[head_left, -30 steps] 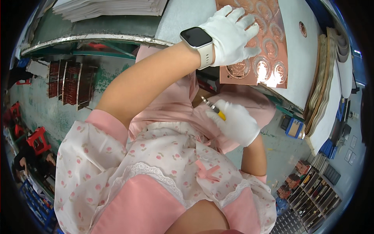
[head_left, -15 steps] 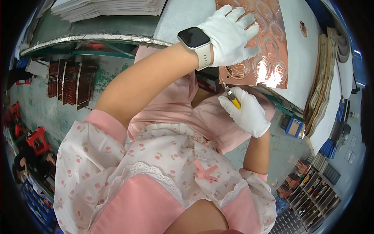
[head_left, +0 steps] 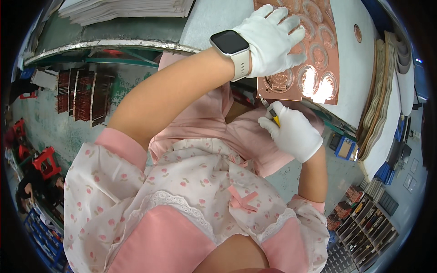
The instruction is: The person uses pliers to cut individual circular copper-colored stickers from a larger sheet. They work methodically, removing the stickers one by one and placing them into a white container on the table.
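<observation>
Workshop floor (head_left: 134, 75), grey with green patches, is seen around and below the bench. At 4 o'clock stands a shelf (head_left: 366, 225) divided into compartments; these are packed with narrow items too small to be identified. At 3 o'clock a blue bin (head_left: 345, 149) is shown, with something tan inside it. Between 9 and 10 o'clock, red-brown pieces are held upright in a rack (head_left: 82, 98); a red stool (head_left: 45, 164) is placed at 9.

Across the top, the bench is covered by a white liner (head_left: 351, 77). A paper stack (head_left: 132, 10) is laid at 11 o'clock, a small copper ring (head_left: 358, 33) at 2, and layered boards (head_left: 374, 91) are piled between 2 and 3.

Between 1 and 2 o'clock lies the copper sheet (head_left: 318, 68), embossed with rings; its long axis is directed from 12 to 6, and its near edge is set at the bench edge. Upon it the gloved left hand (head_left: 273, 43) is laid flat, fingers spread, nothing grasped. By the gloved right hand (head_left: 296, 132), fingers curled closed, a yellow tool (head_left: 270, 109) is gripped at 2 o'clock. Its long axis is aligned from 5 to 11, the tip being pointed to 11, at the sheet's near left corner; whether contact is made cannot be told.
</observation>
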Available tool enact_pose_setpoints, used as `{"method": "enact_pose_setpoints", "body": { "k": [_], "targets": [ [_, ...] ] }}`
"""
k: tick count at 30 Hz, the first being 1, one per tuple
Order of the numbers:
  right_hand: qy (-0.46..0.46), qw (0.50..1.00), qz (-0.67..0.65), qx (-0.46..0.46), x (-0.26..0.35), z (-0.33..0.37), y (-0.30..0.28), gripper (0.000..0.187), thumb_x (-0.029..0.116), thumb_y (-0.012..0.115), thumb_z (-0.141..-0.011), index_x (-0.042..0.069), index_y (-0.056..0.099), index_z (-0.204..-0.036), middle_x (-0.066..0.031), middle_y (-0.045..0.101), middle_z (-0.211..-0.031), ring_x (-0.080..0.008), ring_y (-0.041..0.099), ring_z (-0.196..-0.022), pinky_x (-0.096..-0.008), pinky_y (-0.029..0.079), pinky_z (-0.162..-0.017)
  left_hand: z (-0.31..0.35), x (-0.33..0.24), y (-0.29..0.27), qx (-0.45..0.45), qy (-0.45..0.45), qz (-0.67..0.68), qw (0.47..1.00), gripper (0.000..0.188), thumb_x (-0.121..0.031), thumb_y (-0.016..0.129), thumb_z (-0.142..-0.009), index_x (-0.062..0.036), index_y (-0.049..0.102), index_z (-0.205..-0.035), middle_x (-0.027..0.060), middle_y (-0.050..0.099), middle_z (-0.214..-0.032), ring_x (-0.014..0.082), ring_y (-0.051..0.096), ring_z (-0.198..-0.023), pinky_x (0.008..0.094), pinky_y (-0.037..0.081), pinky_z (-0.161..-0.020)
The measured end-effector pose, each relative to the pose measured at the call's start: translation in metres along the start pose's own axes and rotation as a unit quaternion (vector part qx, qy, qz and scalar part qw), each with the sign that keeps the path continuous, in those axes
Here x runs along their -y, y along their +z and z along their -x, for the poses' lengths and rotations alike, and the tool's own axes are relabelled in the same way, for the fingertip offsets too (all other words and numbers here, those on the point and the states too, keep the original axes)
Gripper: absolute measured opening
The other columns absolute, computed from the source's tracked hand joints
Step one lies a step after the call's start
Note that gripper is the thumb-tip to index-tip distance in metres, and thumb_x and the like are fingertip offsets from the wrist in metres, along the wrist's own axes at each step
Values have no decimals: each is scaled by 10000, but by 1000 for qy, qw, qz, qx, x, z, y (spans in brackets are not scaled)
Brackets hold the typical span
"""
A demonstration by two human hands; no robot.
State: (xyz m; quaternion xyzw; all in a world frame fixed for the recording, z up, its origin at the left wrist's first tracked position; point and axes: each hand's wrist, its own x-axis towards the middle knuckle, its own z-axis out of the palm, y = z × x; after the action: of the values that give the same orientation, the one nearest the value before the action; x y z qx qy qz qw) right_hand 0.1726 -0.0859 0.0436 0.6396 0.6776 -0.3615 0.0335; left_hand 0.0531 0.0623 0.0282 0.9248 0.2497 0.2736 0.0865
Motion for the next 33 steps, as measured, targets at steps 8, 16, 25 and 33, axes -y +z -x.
{"method": "enact_pose_setpoints", "body": {
  "k": [8,16,25,33],
  "targets": [
    [-68,997,-20,13,-2,-5,7,212,221,531,-836,26,526,-918,-201,583,-738,-375,567,-701,-427,449,-597,-1,0,1,-5,3,-15,1000,526,-366,409,-846,53,454,-1162,227,458,-1203,372,399,-1141,421,278,-975],
    [-47,998,-33,-11,1,-4,-5,210,218,528,-839,25,537,-923,-189,596,-763,-363,573,-713,-418,452,-610,1,0,2,-23,5,-3,1000,522,-362,421,-839,61,464,-1142,232,471,-1182,374,407,-1131,421,283,-971],
    [-4,1000,-11,2,10,-6,-17,239,266,531,-847,31,576,-850,-177,599,-738,-345,579,-690,-399,458,-598,2,1,2,-21,4,2,1000,519,-360,422,-839,62,470,-1137,236,465,-1193,379,404,-1137,426,277,-975],
    [-5,1000,-5,4,9,-7,-13,276,301,530,-850,29,566,-828,-176,587,-697,-350,572,-648,-394,455,-569,1,2,3,-18,4,5,1000,528,-363,420,-838,61,463,-1150,240,460,-1200,382,398,-1143,427,273,-979]
  ]
}}
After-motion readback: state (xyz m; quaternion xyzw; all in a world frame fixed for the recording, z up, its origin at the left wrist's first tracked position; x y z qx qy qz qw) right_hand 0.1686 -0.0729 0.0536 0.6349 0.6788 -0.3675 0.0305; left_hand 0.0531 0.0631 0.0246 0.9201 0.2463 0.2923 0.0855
